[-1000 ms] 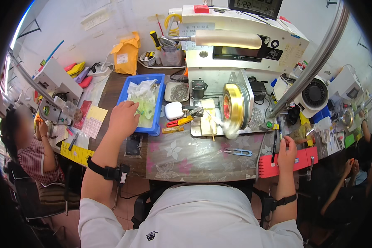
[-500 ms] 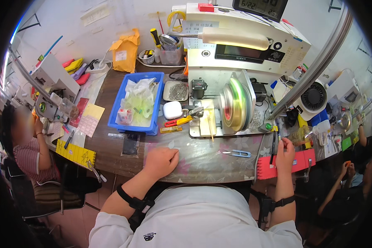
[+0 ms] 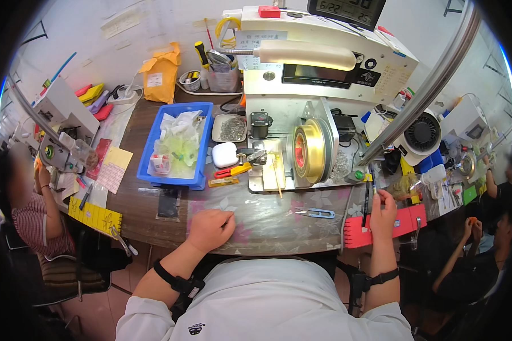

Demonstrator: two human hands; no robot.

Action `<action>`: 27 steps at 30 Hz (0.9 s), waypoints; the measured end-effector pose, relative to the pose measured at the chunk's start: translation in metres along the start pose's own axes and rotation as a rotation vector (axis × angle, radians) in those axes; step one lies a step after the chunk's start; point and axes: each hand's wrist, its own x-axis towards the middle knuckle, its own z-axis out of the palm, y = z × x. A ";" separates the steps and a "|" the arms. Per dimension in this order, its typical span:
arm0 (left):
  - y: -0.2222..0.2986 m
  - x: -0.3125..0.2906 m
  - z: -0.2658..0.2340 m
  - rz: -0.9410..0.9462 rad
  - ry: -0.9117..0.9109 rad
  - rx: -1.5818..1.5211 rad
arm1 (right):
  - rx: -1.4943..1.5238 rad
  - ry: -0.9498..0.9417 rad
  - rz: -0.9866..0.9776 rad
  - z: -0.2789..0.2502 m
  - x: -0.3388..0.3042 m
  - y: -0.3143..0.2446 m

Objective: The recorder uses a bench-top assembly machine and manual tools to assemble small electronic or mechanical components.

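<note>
One dark packet (image 3: 168, 203) lies on the desk (image 3: 139, 219) near the left hand (image 3: 211, 229), whose grip is folded together, lower left of centre. At lower right, the right hand (image 3: 385, 210) is over a red toothed board (image 3: 407, 220) beside a black pen (image 3: 366, 206), and I cannot tell whether its grip clamps anything. Blue-handled snips (image 3: 318, 213) lie between them, right of centre.

Near me, the tabletop (image 3: 261, 233) lies open between the left hand (image 3: 211, 230) and the right hand (image 3: 383, 210), with the blue-handled thread snips (image 3: 327, 214) lying in that lane. Farther back, a blue tray (image 3: 173, 183) walls off the left, a white rounded case (image 3: 224, 154) and gold reel (image 3: 317, 149) crowd the middle, and a slanting metal post (image 3: 421, 91) bars the right.
</note>
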 end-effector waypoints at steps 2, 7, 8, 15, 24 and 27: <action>0.000 0.000 0.000 0.004 -0.004 0.005 | 0.001 0.000 0.000 0.000 0.000 0.002; 0.000 -0.001 0.000 0.000 -0.007 0.008 | -0.008 0.023 -0.011 0.001 -0.001 0.002; 0.001 -0.001 0.000 0.001 -0.009 0.008 | -0.003 0.024 -0.012 0.001 -0.001 0.002; 0.000 -0.001 0.001 0.012 0.018 -0.002 | 0.011 0.016 -0.019 0.000 -0.002 0.004; 0.002 0.001 0.003 -0.006 0.025 -0.010 | -0.018 0.026 -0.023 -0.001 0.000 0.006; 0.001 -0.001 0.003 -0.035 -0.002 0.001 | 0.000 0.038 -0.047 0.001 0.000 0.008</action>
